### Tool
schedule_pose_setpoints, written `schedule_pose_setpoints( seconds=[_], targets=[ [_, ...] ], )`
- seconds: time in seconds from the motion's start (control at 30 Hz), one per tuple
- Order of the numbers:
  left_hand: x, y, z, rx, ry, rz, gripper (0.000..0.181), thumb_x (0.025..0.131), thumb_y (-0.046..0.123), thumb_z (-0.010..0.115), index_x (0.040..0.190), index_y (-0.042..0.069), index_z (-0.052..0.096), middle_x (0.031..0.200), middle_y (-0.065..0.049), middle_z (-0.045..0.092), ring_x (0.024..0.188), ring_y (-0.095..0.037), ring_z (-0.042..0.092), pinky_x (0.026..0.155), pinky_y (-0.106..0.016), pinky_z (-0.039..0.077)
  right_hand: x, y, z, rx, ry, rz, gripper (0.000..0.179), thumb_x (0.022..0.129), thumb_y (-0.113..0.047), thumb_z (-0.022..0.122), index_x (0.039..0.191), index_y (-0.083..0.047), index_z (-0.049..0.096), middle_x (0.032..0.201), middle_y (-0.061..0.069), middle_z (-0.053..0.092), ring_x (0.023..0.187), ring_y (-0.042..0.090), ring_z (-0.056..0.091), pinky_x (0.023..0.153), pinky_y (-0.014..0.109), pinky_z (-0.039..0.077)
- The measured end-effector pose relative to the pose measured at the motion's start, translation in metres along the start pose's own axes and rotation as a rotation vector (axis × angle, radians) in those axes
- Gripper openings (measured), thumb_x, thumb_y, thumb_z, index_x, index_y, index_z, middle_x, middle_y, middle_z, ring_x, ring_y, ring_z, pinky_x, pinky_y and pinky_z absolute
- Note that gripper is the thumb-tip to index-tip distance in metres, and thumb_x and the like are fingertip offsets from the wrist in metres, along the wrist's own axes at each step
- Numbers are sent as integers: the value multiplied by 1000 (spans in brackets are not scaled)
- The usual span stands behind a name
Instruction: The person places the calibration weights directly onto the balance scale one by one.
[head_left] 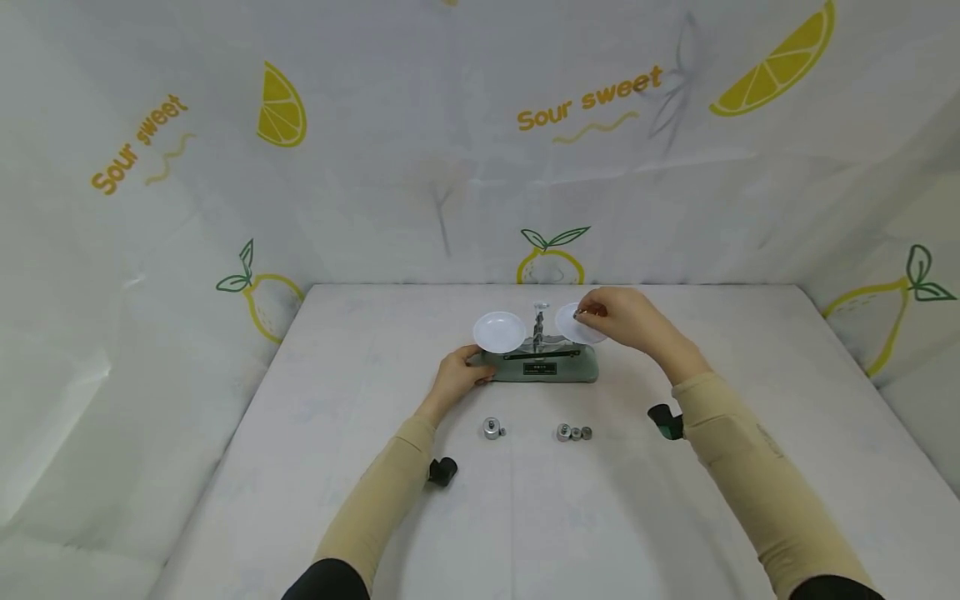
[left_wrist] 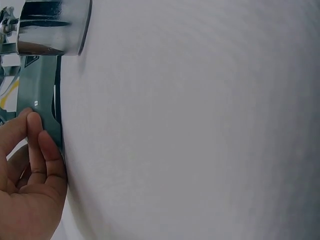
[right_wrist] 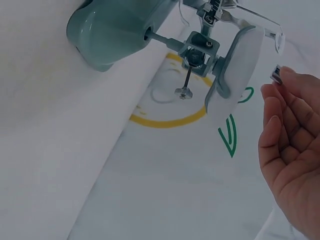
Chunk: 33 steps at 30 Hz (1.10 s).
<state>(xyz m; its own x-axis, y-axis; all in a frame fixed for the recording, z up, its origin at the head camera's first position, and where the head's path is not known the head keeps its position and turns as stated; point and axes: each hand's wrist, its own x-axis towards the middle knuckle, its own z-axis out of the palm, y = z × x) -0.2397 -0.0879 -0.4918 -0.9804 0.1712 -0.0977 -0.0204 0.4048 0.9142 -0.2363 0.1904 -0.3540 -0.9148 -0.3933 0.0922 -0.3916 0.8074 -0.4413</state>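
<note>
A green two-pan balance scale (head_left: 506, 372) stands at the far middle of the table, its left pan (head_left: 499, 332) and right pan (head_left: 566, 323) white and round. My left hand (head_left: 454, 377) holds the left end of the scale's base, thumb in front; in the left wrist view the fingers (left_wrist: 34, 130) lie against the green base. Above the right pan, my right hand (head_left: 626, 317) pinches a small metal weight (right_wrist: 276, 75) between thumb and fingertips. In the right wrist view the weight is apart from the pan.
In front of the scale stand a larger metal weight (head_left: 491, 428) with a tiny one beside it, and a row of three weights (head_left: 575, 433) to the right. A white lemon-print backdrop (head_left: 420, 208) rises behind the table (head_left: 360, 350).
</note>
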Motion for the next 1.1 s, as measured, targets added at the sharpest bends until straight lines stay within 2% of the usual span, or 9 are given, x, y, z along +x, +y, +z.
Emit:
schedule_pose_setpoints(
  seconds=[0.23, 0.47, 0.73, 1.0, 1.1],
  targets=[
    [0, -1, 1, 1, 5, 1, 48, 81, 16, 70, 126, 6, 57, 92, -14, 71, 67, -6, 64, 66, -21, 52, 12, 1, 6, 10, -16, 7, 18, 89, -16, 61, 99, -2, 67, 95, 13, 68, 88, 24, 62, 76, 40, 51],
    [-1, 0, 0, -10, 0, -1, 49, 81, 16, 70, 126, 5, 56, 104, -14, 68, 70, -7, 65, 68, -22, 53, 16, 2, 11, -15, -41, 57, 20, 90, -16, 60, 101, -1, 67, 95, 14, 67, 87, 24, 60, 76, 40, 51],
    [-1, -1, 1, -13, -2, 14, 49, 81, 16, 70, 126, 4, 56, 105, -15, 68, 71, -9, 66, 69, -22, 54, 19, 0, 16, -37, -55, 50, 18, 88, -13, 62, 99, 0, 68, 93, 14, 67, 86, 25, 59, 75, 40, 51],
    [1, -4, 1, -38, -4, 16, 47, 81, 15, 71, 125, 6, 57, 93, -15, 71, 68, -6, 64, 66, -21, 52, 20, -1, 16, -46, -85, 53, 19, 89, -13, 60, 101, 1, 67, 96, 15, 66, 88, 26, 59, 80, 42, 49],
    [1, -4, 1, -35, -3, 14, 48, 80, 15, 71, 126, 7, 57, 98, -14, 70, 67, -5, 63, 66, -20, 52, 20, -1, 16, -41, -90, 56, 19, 89, -13, 59, 101, 1, 67, 97, 16, 65, 89, 26, 59, 79, 42, 49]
  ],
)
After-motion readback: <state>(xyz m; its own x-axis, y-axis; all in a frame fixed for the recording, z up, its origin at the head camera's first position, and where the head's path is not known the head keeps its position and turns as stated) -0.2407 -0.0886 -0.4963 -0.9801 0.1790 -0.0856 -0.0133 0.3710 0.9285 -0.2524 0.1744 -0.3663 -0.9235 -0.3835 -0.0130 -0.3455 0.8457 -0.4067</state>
